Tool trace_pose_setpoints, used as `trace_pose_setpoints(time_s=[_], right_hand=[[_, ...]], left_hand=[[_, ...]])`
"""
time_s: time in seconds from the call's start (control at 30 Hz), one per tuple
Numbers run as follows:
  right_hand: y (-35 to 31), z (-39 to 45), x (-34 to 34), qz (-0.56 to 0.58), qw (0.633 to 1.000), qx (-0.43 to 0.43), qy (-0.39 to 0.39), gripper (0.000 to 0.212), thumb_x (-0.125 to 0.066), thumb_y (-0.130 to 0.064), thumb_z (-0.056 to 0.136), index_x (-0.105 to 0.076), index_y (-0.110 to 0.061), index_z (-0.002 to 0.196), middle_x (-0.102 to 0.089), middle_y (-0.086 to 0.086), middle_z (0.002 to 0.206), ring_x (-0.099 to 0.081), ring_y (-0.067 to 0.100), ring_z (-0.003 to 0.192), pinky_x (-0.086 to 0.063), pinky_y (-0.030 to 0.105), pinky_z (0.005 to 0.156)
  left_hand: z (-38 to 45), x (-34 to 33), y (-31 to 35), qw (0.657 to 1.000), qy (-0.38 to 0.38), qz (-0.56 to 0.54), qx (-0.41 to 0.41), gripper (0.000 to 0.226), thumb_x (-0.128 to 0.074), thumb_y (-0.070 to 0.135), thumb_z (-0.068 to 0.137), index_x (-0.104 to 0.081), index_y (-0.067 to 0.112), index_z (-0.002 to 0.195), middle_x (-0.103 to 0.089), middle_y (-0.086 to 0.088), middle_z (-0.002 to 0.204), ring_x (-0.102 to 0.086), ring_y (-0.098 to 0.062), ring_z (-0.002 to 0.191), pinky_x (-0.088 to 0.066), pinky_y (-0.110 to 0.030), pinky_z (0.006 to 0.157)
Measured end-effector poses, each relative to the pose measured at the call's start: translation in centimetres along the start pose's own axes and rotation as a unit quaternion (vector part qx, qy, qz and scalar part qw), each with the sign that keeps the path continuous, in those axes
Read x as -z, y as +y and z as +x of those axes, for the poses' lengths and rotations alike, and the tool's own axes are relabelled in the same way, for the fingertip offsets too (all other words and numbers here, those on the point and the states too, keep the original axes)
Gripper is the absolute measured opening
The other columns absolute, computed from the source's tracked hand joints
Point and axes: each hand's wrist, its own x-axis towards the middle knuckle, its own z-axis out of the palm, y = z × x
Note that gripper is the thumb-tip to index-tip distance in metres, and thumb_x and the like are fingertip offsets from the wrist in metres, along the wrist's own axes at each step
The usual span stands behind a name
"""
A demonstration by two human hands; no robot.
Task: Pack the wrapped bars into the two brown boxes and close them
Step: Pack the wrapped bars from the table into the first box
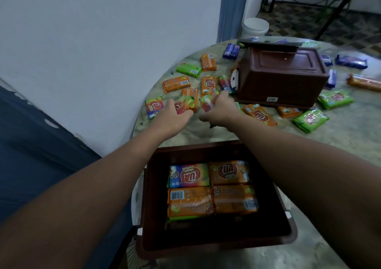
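An open brown box (276,213) sits at the table's near edge with several orange and rainbow wrapped bars (233,198) lying flat inside. A second brown box (282,77) rests tipped on its side further back, its lid (270,44) open behind it. Loose wrapped bars in orange (176,83), green (310,120) and blue (231,51) lie scattered over the table. My left hand (170,117) grips a rainbow bar (184,103). My right hand (220,109) closes on another rainbow bar (207,102) beside it.
The round marbled table (340,143) stands against a white wall (103,42). A white bucket (254,28) stands on the floor behind it, near a doorway with cables and a stand. A dark blue surface (31,136) lies to the left.
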Motion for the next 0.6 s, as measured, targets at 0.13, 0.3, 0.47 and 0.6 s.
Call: trace_pose_setpoints(time_s=[0.13, 0.3, 0.47, 0.6], right_hand=[[0.1, -2.4, 1.3, 0.024, 0.999, 0.039, 0.029, 0.097, -0.087, -0.024, 0.077, -0.022, -0.008, 0.148, -0.038, 0.012, 0.138, -0.045, 0.021, 0.104, -0.034, 0.008, 0.032], [1.0, -5.1, 2.4, 0.023, 0.997, 0.062, 0.050, 0.098, -0.084, -0.028, 0.076, -0.023, -0.008, 0.150, -0.039, 0.010, 0.133, -0.048, 0.022, 0.106, -0.036, 0.008, 0.034], [2.2, -8.0, 2.2, 0.008, 0.994, 0.090, 0.060, 0.100, -0.086, -0.033, 0.071, -0.026, -0.009, 0.146, -0.042, 0.012, 0.133, -0.048, 0.028, 0.121, -0.057, 0.027, 0.082], [3.3, -9.8, 2.0, 0.020, 0.990, 0.121, 0.071, 0.081, -0.089, -0.036, 0.068, -0.035, -0.019, 0.126, -0.050, 0.005, 0.122, -0.055, 0.021, 0.107, -0.055, 0.037, 0.089]], left_hand=[[-1.5, 0.3, 1.3, 0.998, 0.031, 0.037, -0.037, 0.059, -0.057, 0.052, 0.091, -0.043, 0.019, 0.137, -0.058, 0.000, 0.121, -0.053, -0.019, 0.100, -0.039, -0.032, 0.079], [-4.1, 0.4, 1.9, 0.992, 0.053, 0.083, -0.080, 0.066, -0.056, 0.058, 0.084, -0.042, 0.018, 0.134, -0.058, -0.006, 0.124, -0.058, -0.027, 0.108, -0.049, -0.039, 0.086], [-7.2, 0.0, 1.6, 0.987, 0.065, 0.104, -0.101, 0.064, -0.057, 0.061, 0.083, -0.040, 0.020, 0.129, -0.056, -0.004, 0.117, -0.060, -0.025, 0.101, -0.053, -0.040, 0.083], [-9.8, -0.7, 0.9, 0.986, 0.072, 0.102, -0.107, 0.079, -0.049, 0.077, 0.073, -0.033, 0.027, 0.132, -0.055, -0.004, 0.120, -0.061, -0.025, 0.103, -0.057, -0.047, 0.085]])
